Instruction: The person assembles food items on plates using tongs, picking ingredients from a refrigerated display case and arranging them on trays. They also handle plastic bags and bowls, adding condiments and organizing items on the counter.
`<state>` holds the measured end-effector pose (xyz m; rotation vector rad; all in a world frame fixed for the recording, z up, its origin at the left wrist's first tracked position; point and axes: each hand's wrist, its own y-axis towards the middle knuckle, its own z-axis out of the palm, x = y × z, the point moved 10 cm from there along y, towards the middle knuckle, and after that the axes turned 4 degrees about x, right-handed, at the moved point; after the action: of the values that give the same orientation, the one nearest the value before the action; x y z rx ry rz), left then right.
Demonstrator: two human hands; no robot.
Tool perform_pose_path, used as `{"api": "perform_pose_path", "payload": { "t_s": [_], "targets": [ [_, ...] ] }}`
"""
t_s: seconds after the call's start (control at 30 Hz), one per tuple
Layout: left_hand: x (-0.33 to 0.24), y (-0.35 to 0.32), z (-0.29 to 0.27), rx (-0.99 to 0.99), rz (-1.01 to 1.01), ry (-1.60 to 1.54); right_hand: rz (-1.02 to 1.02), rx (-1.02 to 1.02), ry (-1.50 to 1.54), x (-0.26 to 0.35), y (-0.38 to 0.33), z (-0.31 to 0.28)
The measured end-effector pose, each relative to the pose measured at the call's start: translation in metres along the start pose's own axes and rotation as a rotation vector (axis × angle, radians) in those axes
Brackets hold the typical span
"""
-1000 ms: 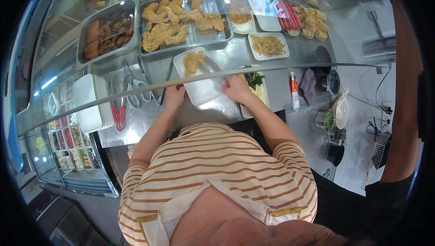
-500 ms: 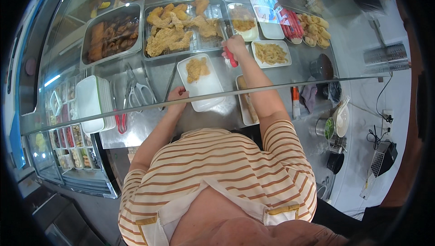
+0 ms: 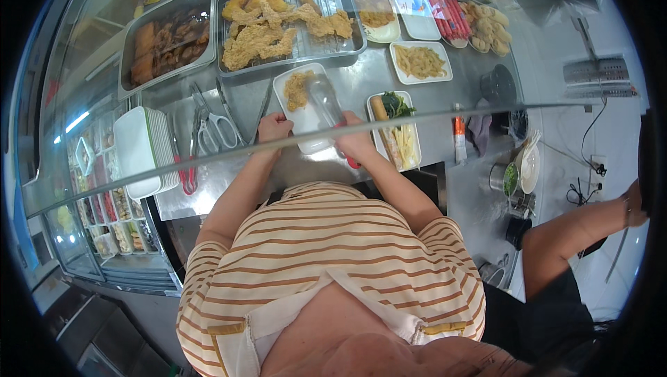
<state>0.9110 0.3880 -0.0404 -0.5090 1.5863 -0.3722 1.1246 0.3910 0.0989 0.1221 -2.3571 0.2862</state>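
A white rectangular plate (image 3: 317,145) stands in front of me with golden fried food (image 3: 297,90) on its far part. My left hand (image 3: 274,129) is closed at the plate's left edge, fingertips curled against the rim. In my right hand (image 3: 353,139) are red-handled tongs (image 3: 324,99), their metal ends above the plate beside the fried food. Whether the tongs pinch anything is unclear. Beyond the plate sits a metal tray (image 3: 345,51) of breaded fried pieces (image 3: 257,43). Just right of my right hand, another white plate (image 3: 410,161) carries a long brown roll, dark greens and pale strips.
A glass edge (image 3: 208,158) crosses above my forearms. Stacked white plates (image 3: 142,148), scissors (image 3: 219,130) and another red-handled tool (image 3: 187,179) lie left. A tray of brown food (image 3: 174,47) stands far left, a plate of pale strips (image 3: 420,62) far right. Another person's arm (image 3: 570,238) shows at right.
My right hand has brought the tongs from the fried-food tray back toward me, over the plate. Greens and pale strips on the right-hand plate now show. Another person's arm has appeared at right.
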Motion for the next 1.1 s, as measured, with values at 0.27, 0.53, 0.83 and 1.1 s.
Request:
{"api": "perform_pose_path", "payload": {
  "t_s": [0.27,0.53,0.83,1.1],
  "targets": [
    [0.009,-0.003,-0.019,0.01,0.035,0.024,0.325,-0.059,0.035,-0.053,-0.037,-0.011],
    [0.007,-0.058,-0.072,0.034,0.056,0.015,0.358,-0.053,-0.174,-0.029,-0.004,0.012],
    [0.011,-0.064,-0.095,0.009,0.092,-0.082,0.139,-0.231,-0.366,0.013,0.014,0.037],
    [0.024,-0.085,-0.096,0.006,0.025,-0.098,0.107,-0.183,-0.35,0.011,0.0,0.061]
  ]
}}
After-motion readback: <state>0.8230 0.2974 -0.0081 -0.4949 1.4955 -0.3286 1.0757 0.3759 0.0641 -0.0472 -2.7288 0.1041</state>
